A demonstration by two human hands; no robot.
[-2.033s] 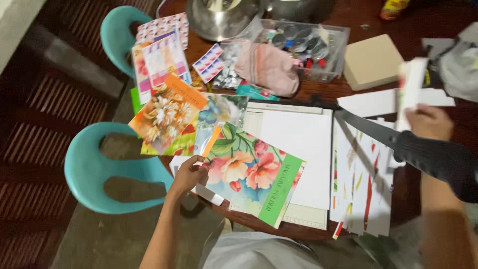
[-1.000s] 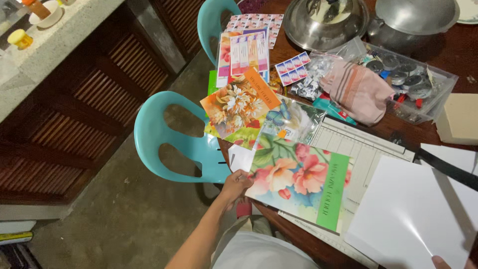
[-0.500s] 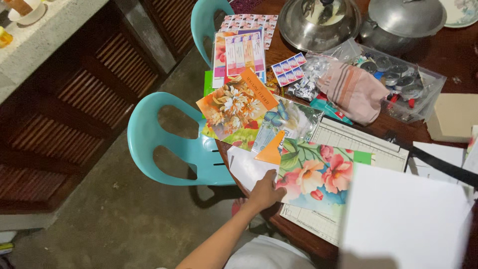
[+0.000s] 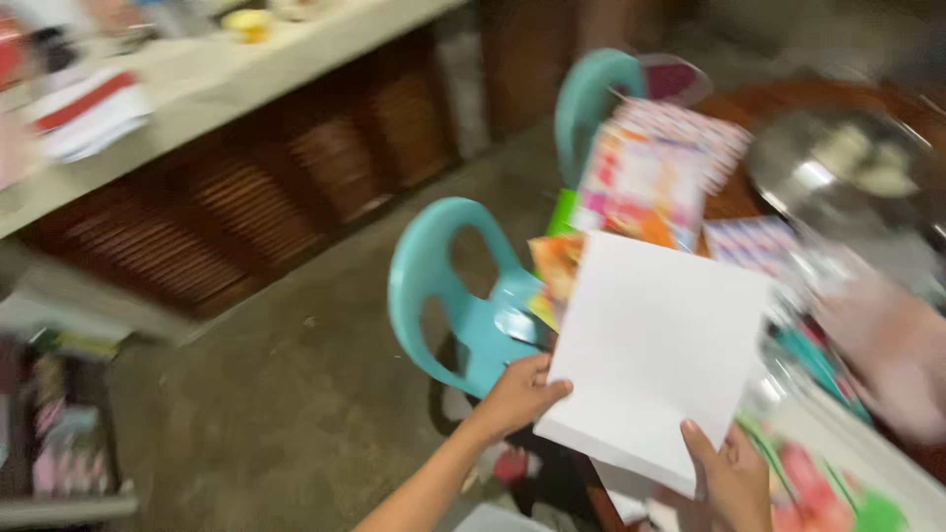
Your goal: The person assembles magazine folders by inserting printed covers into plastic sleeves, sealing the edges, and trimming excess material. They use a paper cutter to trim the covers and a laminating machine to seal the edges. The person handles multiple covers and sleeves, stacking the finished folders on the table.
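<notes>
Rough grey concrete floor [image 4: 286,394] spreads beneath a cluttered brown wooden table [image 4: 749,108]. Both hands grasp a blank white paper sheet [image 4: 655,350] held up over the table's edge: the left hand [image 4: 517,394] pinches its lower left edge, the right hand [image 4: 734,478] grips its bottom corner. Behind it lie blurred colourful floral papers [image 4: 645,187] and two turquoise plastic chairs [image 4: 443,286].
</notes>
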